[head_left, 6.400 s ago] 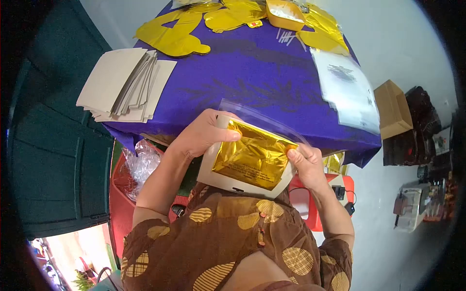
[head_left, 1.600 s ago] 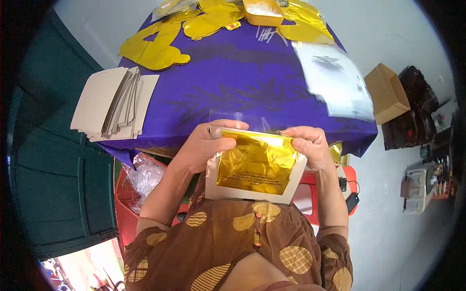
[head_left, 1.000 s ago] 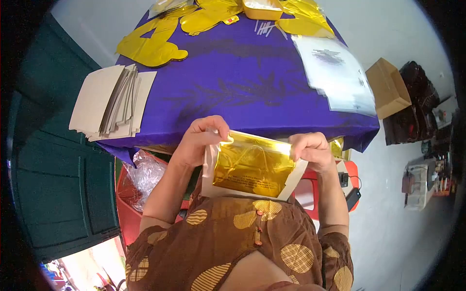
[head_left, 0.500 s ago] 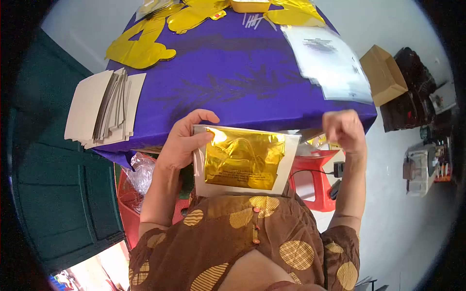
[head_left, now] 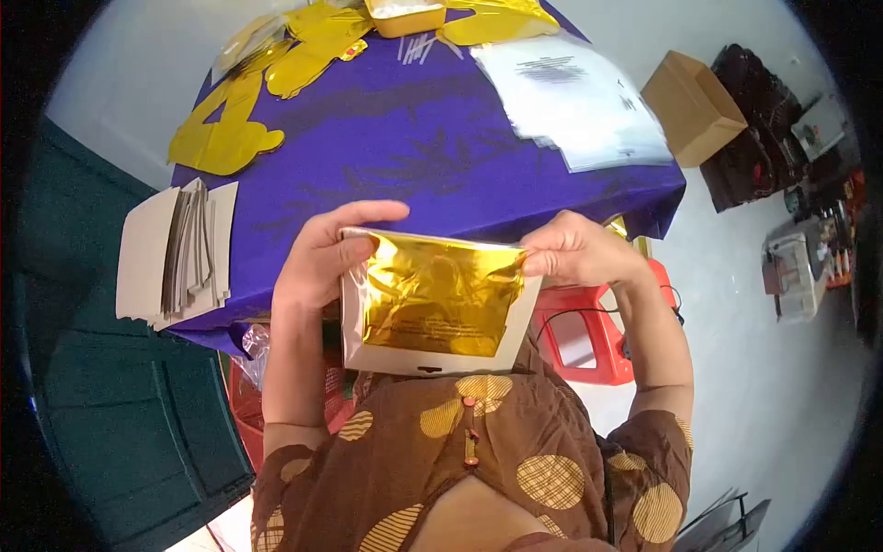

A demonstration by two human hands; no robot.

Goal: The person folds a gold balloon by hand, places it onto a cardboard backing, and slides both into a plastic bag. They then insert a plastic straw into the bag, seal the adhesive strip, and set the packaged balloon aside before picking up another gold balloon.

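A clear-sleeved packet (head_left: pixel 432 304) holds a folded gold foil sheet on a pale card backing. I hold it upright above my lap, close to my chest. My left hand (head_left: pixel 322 262) grips its left edge, thumb across the front and fingers spread along the top. At the top right corner my right hand (head_left: pixel 575 253) pinches the sleeve. The packet sits just in front of the near edge of the purple-covered table (head_left: pixel 414 138).
A stack of pale cards (head_left: pixel 175 248) lies at the table's left corner. Gold foil balloons (head_left: pixel 230 129) and a yellow tray (head_left: pixel 405 14) sit at the far side, clear printed bags (head_left: pixel 570 101) at the right. A red stool (head_left: pixel 589 331) and a cardboard box (head_left: pixel 690 106) stand on the floor.
My right hand had lifted away from the packet half a second ago; now it is back, pinching the top right corner. The view has swung, so the table appears shifted left.
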